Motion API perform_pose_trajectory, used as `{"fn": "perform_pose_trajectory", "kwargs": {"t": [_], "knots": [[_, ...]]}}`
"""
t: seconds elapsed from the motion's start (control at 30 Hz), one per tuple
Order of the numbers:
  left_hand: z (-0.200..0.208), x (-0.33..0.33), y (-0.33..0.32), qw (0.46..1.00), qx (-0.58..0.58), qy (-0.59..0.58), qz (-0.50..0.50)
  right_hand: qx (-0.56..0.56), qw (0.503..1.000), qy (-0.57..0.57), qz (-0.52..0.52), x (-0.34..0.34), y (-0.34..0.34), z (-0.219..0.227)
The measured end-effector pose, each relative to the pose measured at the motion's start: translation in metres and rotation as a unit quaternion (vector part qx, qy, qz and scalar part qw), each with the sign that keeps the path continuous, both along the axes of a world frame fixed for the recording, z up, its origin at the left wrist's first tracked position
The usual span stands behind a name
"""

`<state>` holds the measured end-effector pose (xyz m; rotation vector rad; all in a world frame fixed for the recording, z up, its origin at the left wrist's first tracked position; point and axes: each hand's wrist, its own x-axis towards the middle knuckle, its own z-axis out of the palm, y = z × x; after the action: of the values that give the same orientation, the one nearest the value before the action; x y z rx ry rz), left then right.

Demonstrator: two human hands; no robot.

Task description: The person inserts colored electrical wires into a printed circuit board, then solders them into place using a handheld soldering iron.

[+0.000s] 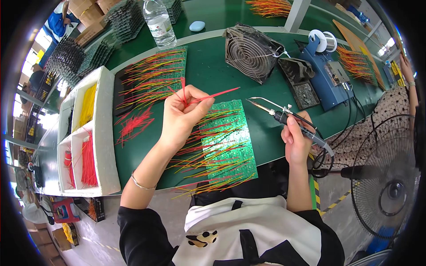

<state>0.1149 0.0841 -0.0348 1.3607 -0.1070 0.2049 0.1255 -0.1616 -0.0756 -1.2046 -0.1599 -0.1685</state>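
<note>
Left hand (182,117): one, raised over the upper left corner of the near circuit panel (230,142), forearm slanting up from the lower left, a bangle (143,185) at the wrist; fingers curled, thumb and fingertips pinched together on a few red wires (224,92), one of them jutting to the right, others sticking upward. Right hand (296,141): one, forearm nearly vertical, fingers wrapped round a soldering iron (281,117), pen fashion, tip aimed up and left, near the free end of the jutting wire and apart from it. Near panel: green, flat on the green worktable (137,153) in front of the person, rows of red and yellow wires trailing off its left side; the left hand and wrist hide part of its upper left. Surroundings: one further wired panel (177,62) beyond the left hand; one loose heap of red wires (135,125); one white tray (110,146), at left, four compartments visible, holding yellow, red and dark wires; one water bottle (159,26); one light blue oval object (197,26); one black box fan (250,55); one dark stand (301,84); one blue machine (326,73), with one white spool (323,41) on top; one standing fan (390,177) at right; individual wires too many and overlapped to count
</note>
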Motion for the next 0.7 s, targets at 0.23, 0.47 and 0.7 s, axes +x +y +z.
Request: {"fn": "perform_pose_trajectory", "kwargs": {"t": [0.23, 0.47, 0.7], "knots": [[-0.015, 0.009, 0.006, 0.94, 0.34, -0.006, 0.017, 0.018, 1.0, -0.001, -0.012, -0.001, 0.0, -0.001], [-0.019, 0.01, 0.001, 0.907, 0.416, -0.051, 0.028, 0.009, 1.0, 0.0, -0.012, -0.001, -0.002, -0.002], [-0.03, 0.011, -0.001, 0.929, 0.365, -0.032, 0.044, -0.027, 0.999, 0.022, -0.009, -0.001, -0.002, -0.003]]}}
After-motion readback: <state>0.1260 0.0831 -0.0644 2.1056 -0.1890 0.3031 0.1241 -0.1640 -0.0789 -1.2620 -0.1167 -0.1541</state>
